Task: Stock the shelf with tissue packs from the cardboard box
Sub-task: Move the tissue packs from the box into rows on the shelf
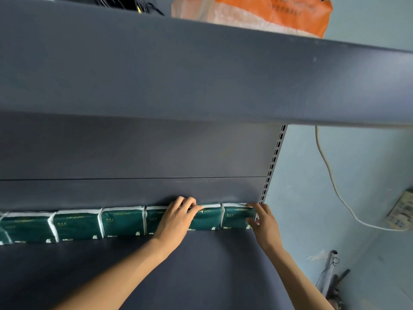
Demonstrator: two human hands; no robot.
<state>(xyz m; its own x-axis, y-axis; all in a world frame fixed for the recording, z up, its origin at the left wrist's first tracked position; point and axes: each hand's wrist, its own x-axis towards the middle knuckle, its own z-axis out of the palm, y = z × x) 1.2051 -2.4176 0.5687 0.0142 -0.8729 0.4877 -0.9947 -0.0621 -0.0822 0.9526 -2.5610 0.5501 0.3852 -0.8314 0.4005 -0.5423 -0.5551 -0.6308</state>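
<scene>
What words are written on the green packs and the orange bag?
"COMFORTABLE", upside down, in small gold letters on the green tissue packs.
Other small marks on the packs: too small to read.
Dark print on the orange bag: too blurred to read.

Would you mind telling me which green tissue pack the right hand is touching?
The rightmost green plastic-wrapped tissue pack, at the row's end beside the slotted upright; the right hand holds its right edge.

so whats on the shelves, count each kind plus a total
green tissue packs on the lower shelf: 6, the leftmost cut off by the frame edge
orange plastic bag on the top shelf: 1
total: 7
</scene>
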